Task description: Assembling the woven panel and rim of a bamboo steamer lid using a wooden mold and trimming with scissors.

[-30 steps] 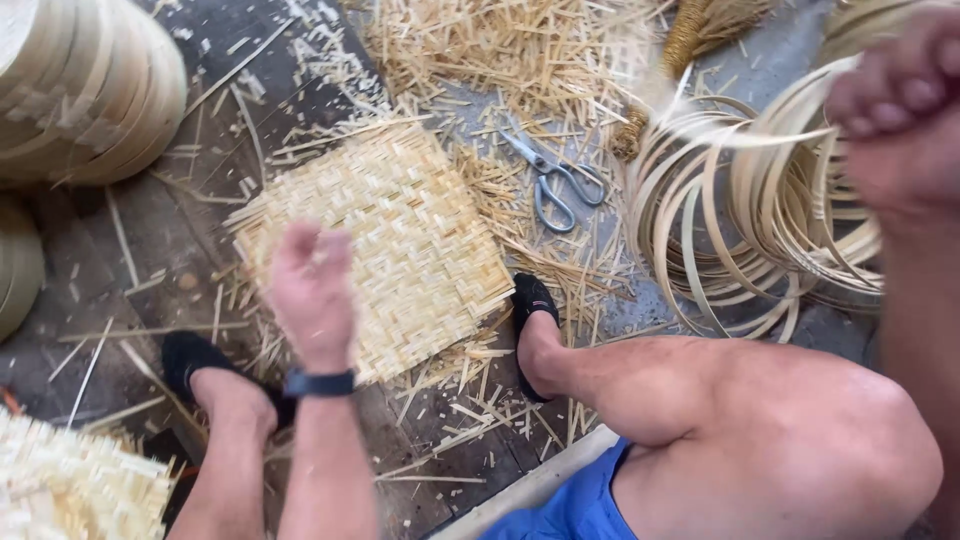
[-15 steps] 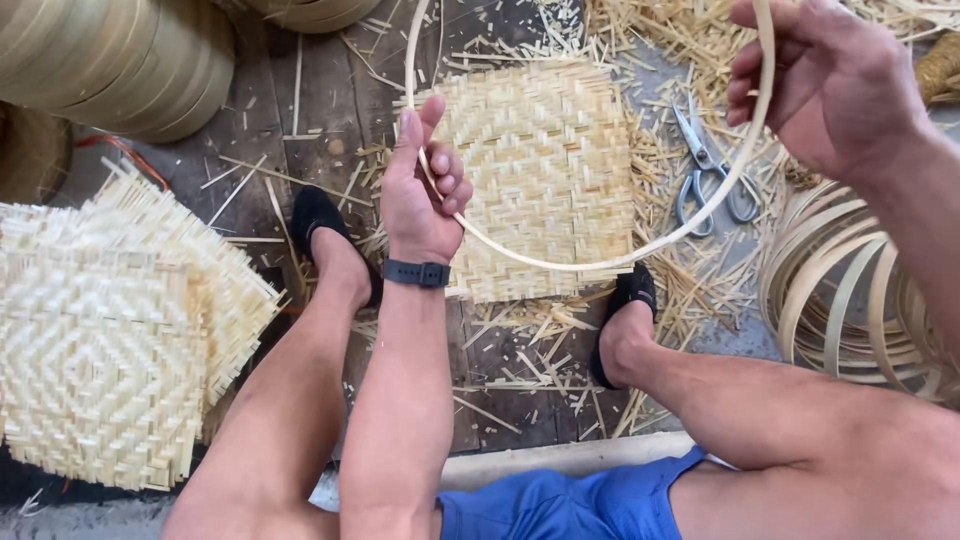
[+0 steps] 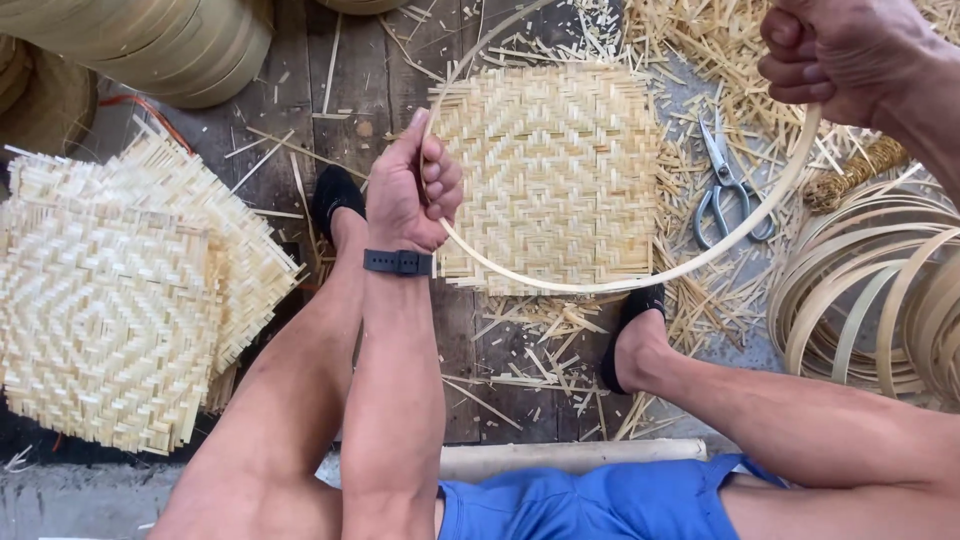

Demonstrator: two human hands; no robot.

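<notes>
A thin pale bamboo hoop (image 3: 640, 282) hangs above a square woven bamboo mat (image 3: 555, 170) that lies on the plank floor between my feet. My left hand (image 3: 415, 195), with a black band at the wrist, is closed on the hoop's left side. At the top right my right hand (image 3: 835, 55) grips the hoop's right side. The hoop's far arc runs out of view at the top edge.
A stack of woven mats (image 3: 120, 300) lies at the left. Scissors (image 3: 728, 185) rest on straw scraps right of the mat. Coiled bamboo strips (image 3: 880, 290) sit at the right, rolled strip bundles (image 3: 150, 40) at the top left. A pale wooden edge (image 3: 570, 455) runs below my knees.
Both hands have taken hold of a hoop and brought it over the woven mat. My view has swung left, bringing the stack of mats into sight.
</notes>
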